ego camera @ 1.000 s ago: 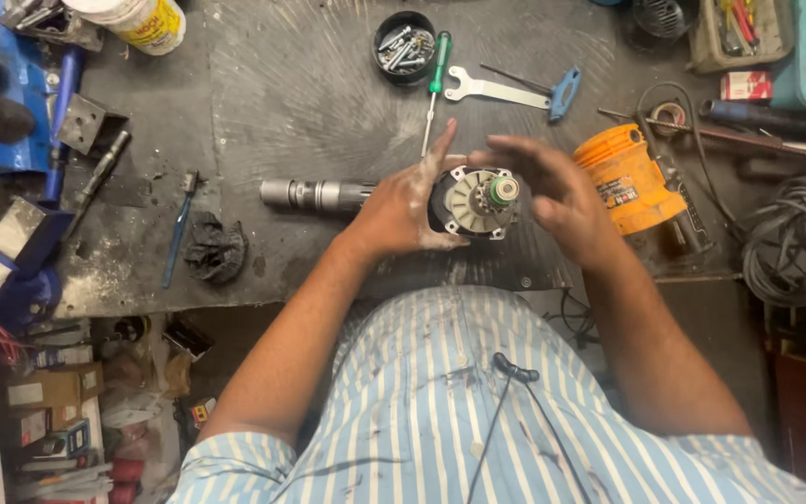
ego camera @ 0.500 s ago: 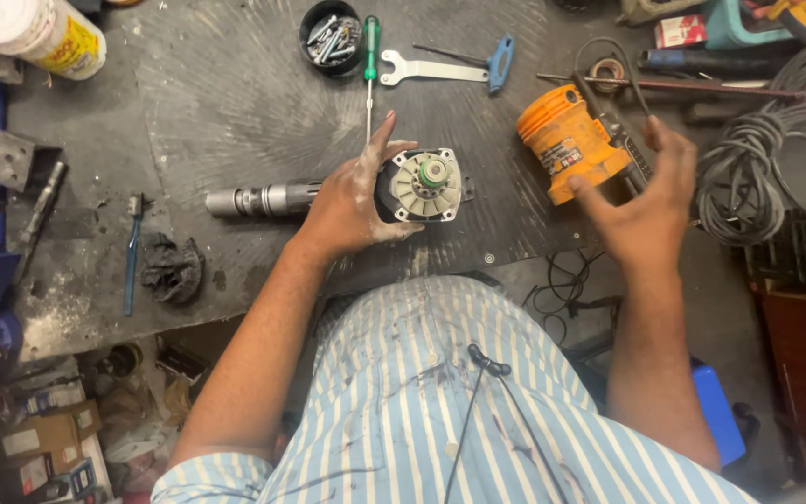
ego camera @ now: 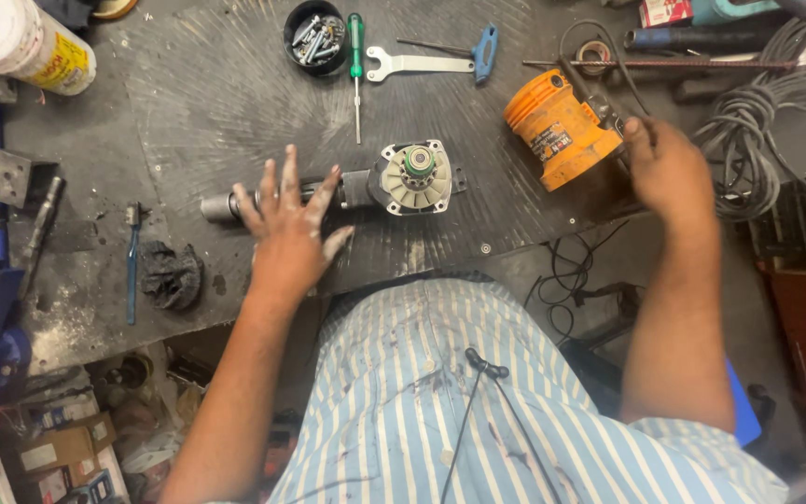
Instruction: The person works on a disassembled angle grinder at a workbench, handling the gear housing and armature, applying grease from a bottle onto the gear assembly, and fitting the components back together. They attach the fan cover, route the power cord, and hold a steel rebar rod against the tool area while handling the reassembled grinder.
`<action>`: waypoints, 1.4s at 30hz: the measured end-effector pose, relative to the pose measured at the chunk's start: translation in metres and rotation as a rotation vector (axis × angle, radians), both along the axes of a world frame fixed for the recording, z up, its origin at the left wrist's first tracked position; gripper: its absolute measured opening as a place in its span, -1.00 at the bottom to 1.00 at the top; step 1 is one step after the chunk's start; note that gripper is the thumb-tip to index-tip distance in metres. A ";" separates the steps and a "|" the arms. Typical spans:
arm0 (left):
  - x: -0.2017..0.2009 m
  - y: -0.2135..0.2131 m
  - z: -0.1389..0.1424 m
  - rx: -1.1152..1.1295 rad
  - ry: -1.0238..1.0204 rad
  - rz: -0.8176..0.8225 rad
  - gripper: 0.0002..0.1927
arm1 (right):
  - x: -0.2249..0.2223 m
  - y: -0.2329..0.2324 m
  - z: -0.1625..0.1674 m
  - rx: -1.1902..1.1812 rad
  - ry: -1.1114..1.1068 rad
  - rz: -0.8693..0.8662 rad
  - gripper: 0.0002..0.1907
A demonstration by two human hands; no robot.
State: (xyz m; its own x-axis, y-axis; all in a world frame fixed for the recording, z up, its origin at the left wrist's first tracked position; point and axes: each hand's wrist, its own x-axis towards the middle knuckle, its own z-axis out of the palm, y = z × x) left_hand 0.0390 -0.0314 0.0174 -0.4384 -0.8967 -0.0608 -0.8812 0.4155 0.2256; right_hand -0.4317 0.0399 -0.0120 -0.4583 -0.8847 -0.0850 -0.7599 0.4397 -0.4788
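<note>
We see a dark, scuffed workbench (ego camera: 188,112). On it lie a motor assembly (ego camera: 412,177) at centre, an orange housing (ego camera: 560,129) to the right, a green screwdriver (ego camera: 356,65), a flat wrench (ego camera: 417,63) and a black cup of screws (ego camera: 316,35) along the top, and a black rag (ego camera: 172,276) at lower left.

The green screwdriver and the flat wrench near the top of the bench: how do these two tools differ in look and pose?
The green screwdriver has a green handle and a thin round shaft; the flat wrench is bare pale metal, flat, with an open jaw at its left end. The screwdriver lies top to bottom in the picture, tip toward the person; the wrench lies left to right. Both rest on the dark bench, touched by neither hand.
</note>
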 end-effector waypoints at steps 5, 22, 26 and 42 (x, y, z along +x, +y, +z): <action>0.023 0.014 0.009 -0.166 0.295 0.045 -0.53 | -0.014 -0.014 0.004 0.177 -0.350 -0.002 -0.50; -0.028 0.012 0.088 -0.095 0.988 -0.307 -0.09 | 0.104 -0.007 0.056 -0.934 -1.480 -0.124 -0.45; -0.062 0.000 0.109 -0.083 0.944 -0.517 0.17 | 0.132 -0.017 0.051 -0.957 -1.268 0.199 -0.52; -0.057 -0.016 0.061 0.377 0.900 -0.351 -0.54 | 0.147 -0.034 0.045 -0.740 -0.879 0.539 -0.40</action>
